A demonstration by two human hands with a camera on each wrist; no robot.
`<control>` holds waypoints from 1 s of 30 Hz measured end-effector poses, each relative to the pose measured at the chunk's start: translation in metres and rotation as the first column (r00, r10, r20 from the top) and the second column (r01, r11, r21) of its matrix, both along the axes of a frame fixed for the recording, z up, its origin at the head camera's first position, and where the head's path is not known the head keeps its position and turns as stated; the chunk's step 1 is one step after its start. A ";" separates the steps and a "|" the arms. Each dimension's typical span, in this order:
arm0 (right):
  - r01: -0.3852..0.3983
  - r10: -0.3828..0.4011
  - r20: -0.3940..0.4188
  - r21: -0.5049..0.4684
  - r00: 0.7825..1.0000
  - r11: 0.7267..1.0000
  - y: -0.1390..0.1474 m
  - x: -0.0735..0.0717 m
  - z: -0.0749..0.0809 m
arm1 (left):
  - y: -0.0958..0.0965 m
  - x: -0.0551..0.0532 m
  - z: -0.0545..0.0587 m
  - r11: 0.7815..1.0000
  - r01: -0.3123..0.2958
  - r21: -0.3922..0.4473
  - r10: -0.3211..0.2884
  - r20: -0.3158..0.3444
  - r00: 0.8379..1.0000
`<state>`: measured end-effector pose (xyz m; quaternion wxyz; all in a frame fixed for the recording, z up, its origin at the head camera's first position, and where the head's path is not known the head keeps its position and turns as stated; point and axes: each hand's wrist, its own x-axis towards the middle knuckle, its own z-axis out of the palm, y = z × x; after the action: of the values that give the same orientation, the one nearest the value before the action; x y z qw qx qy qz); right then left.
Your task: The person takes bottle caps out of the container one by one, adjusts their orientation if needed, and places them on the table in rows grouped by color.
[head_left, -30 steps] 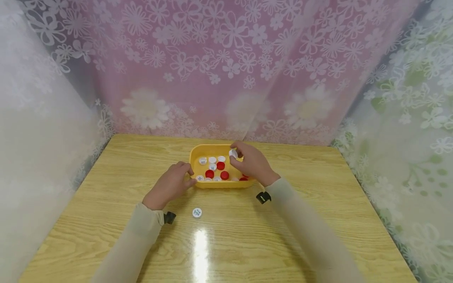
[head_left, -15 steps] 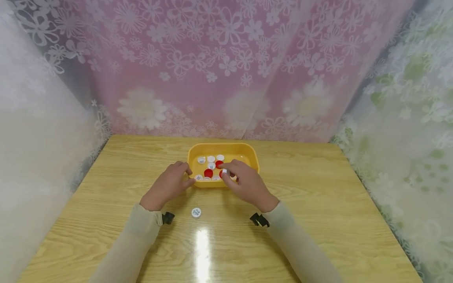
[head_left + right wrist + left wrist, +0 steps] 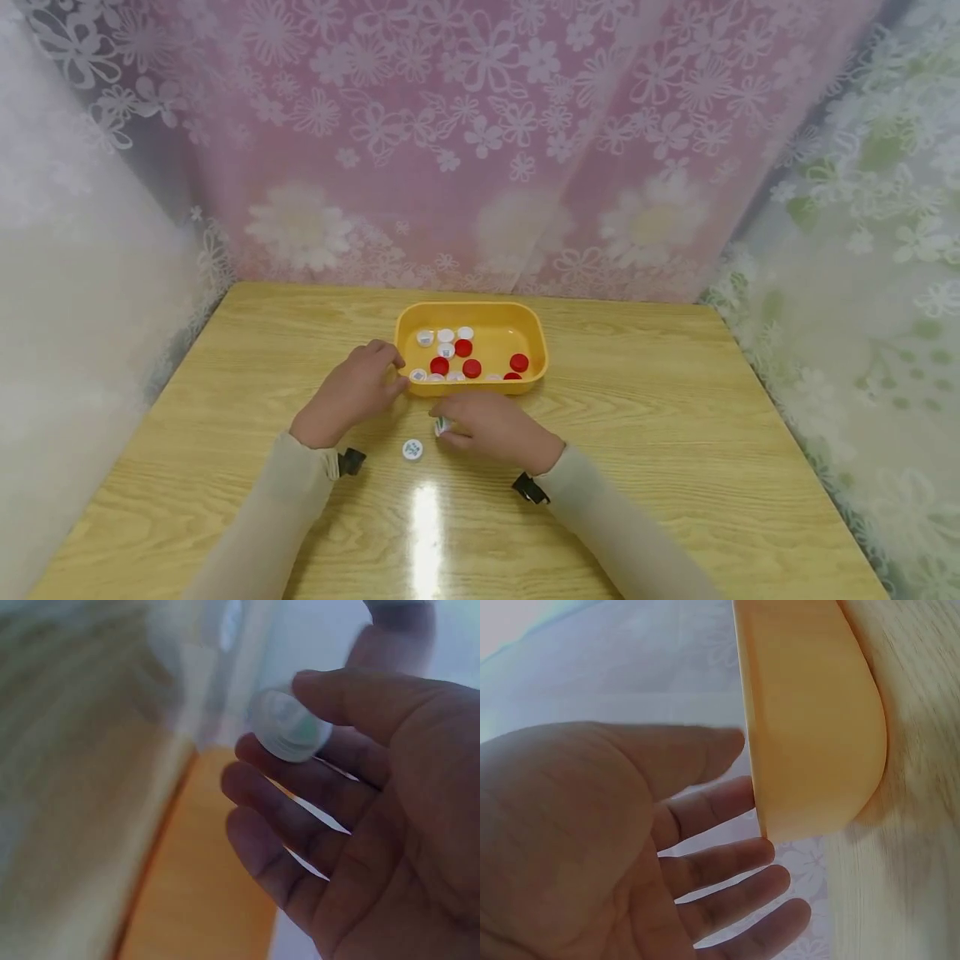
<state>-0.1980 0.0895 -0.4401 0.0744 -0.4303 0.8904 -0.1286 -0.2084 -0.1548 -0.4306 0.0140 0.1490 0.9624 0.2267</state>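
Observation:
Between thumb and fingers my right hand (image 3: pixel 491 425) pinches a white bottle cap (image 3: pixel 291 726) with a green print. It is just in front of the yellow plastic basin (image 3: pixel 536 386), over the table. My left hand (image 3: pixel 352 390) is at the basin's left end, its fingers fairly straight and the fingertips right at the rim, as the left wrist view shows. Another white cap (image 3: pixel 412 450) with a printed top lies on the table between the hands. Inside the basin are several white caps (image 3: pixel 446 336) and several red caps (image 3: pixel 472 367); the front wall partly hides some.
The wood-grain table (image 3: pixel 637 400) extends around the basin. Behind it hangs a pink flowered curtain (image 3: pixel 420 208), and a pale flowered curtain (image 3: pixel 847 333) lines the right side. A dark wrist-camera mount (image 3: pixel 531 488) sits below the right wrist.
My right hand has moved from over the basin's right part, across it, down to the table in front, carrying the white bottle cap. My left hand stays at the basin's left end.

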 end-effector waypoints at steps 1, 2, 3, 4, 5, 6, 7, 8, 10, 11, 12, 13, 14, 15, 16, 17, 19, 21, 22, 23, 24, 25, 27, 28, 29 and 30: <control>-0.017 0.017 0.008 0.008 1.000 1.000 -0.001 0.001 -0.002 | 0.000 0.000 0.001 1.000 0.006 0.002 -0.006 -0.005 1.000; -0.031 0.031 0.018 0.010 0.999 0.999 -0.002 0.001 -0.004 | 0.000 0.000 0.002 1.000 0.013 0.006 -0.013 -0.009 1.000; -0.042 0.042 0.024 0.007 0.999 0.999 -0.003 0.002 -0.006 | 0.000 0.000 0.002 1.000 0.018 0.011 -0.018 -0.012 1.000; -0.048 0.048 0.024 0.006 0.999 0.999 -0.004 0.002 -0.008 | 0.001 0.000 0.003 1.000 0.022 0.013 -0.022 -0.013 1.000; -0.050 0.050 0.025 0.003 0.998 0.999 -0.004 0.002 -0.010 | 0.001 0.000 0.004 1.000 0.025 0.013 -0.025 -0.013 1.000; -0.055 0.056 0.024 -0.003 0.998 0.998 -0.004 0.002 -0.012 | 0.001 0.000 0.004 1.000 0.028 0.013 -0.028 -0.012 1.000; -0.060 0.060 0.024 -0.007 0.998 0.998 -0.005 0.002 -0.013 | 0.001 0.000 0.004 0.999 0.030 0.010 -0.030 -0.012 0.999; -0.063 0.063 0.026 -0.012 0.998 0.998 -0.005 0.002 -0.015 | 0.001 0.000 0.004 1.000 0.030 0.007 -0.030 -0.010 0.999; -0.069 0.069 0.027 -0.015 0.997 0.998 -0.005 0.002 -0.017 | 0.001 0.000 0.004 1.000 0.027 0.004 -0.027 -0.001 1.000; -0.071 0.072 0.029 -0.016 0.997 0.997 -0.005 0.002 -0.017 | 0.001 0.000 0.004 1.000 0.026 0.003 -0.026 0.004 1.000; -0.074 0.074 0.031 -0.018 0.997 0.997 -0.004 0.002 -0.018 | 0.001 0.000 0.004 1.000 0.025 0.001 -0.025 0.008 1.000; -0.075 0.075 0.036 -0.018 0.996 0.997 -0.004 0.003 -0.018 | 0.001 0.000 0.004 1.000 0.026 -0.001 -0.026 0.011 1.000; -0.075 0.076 0.043 -0.019 0.996 0.997 -0.003 0.003 -0.018 | 0.001 0.000 0.004 1.000 0.024 0.001 -0.024 0.017 1.000; -0.075 0.076 0.049 -0.019 0.996 0.997 -0.003 0.003 -0.018 | 0.002 0.000 0.003 1.000 0.026 0.001 -0.026 0.018 1.000; -0.073 0.074 0.055 -0.018 0.996 0.997 -0.002 0.003 -0.017 | 0.002 0.000 0.003 1.000 0.030 -0.002 -0.030 0.017 0.999; -0.069 0.070 0.059 -0.016 0.996 0.997 -0.001 0.003 -0.017 | 0.002 0.000 0.003 0.999 0.034 -0.004 -0.034 0.014 0.999; -0.060 0.061 0.063 -0.016 0.996 0.998 0.000 0.003 -0.016 | 0.002 0.000 0.003 0.999 0.040 -0.013 -0.040 0.010 0.999; -0.054 0.055 0.059 -0.016 0.997 0.998 0.000 0.003 -0.015 | 0.002 0.000 0.003 0.999 0.041 -0.027 -0.040 0.011 0.999; -0.054 0.055 0.052 -0.015 0.997 0.998 -0.001 0.003 -0.015 | 0.002 0.000 0.003 0.999 0.039 -0.036 -0.039 0.014 0.999; -0.057 0.058 0.043 -0.013 0.997 0.998 -0.001 0.003 -0.014 | 0.002 0.000 0.003 0.998 0.035 -0.044 -0.034 0.018 0.999; -0.060 0.060 0.035 -0.010 0.998 0.998 -0.002 0.003 -0.014 | 0.001 0.000 0.002 0.998 0.031 -0.051 -0.030 0.022 0.999; -0.061 0.061 0.025 -0.001 0.998 0.998 -0.002 0.003 -0.014 | 0.001 -0.001 0.002 0.998 0.026 -0.056 -0.025 0.024 0.999; -0.062 0.062 0.000 0.026 0.998 0.998 -0.003 0.003 -0.015 | 0.000 -0.001 0.001 0.998 0.020 -0.063 -0.018 0.024 1.000; -0.061 0.061 -0.013 0.042 0.998 0.997 -0.004 0.003 -0.016 | -0.001 -0.001 0.001 0.998 0.018 -0.066 -0.016 0.022 1.000; -0.057 0.058 -0.020 0.055 0.998 0.997 -0.004 0.003 -0.017 | -0.001 0.000 0.001 0.998 0.012 -0.063 -0.010 0.027 1.000; -0.052 0.054 -0.026 0.067 0.998 0.996 -0.004 0.003 -0.018 | -0.002 0.000 0.000 0.998 0.010 -0.060 -0.008 0.032 0.999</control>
<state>-0.1950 0.0857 -0.4578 0.0797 -0.4528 0.8833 -0.0911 -0.2087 -0.1567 -0.4305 0.0347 0.1491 0.9678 0.1998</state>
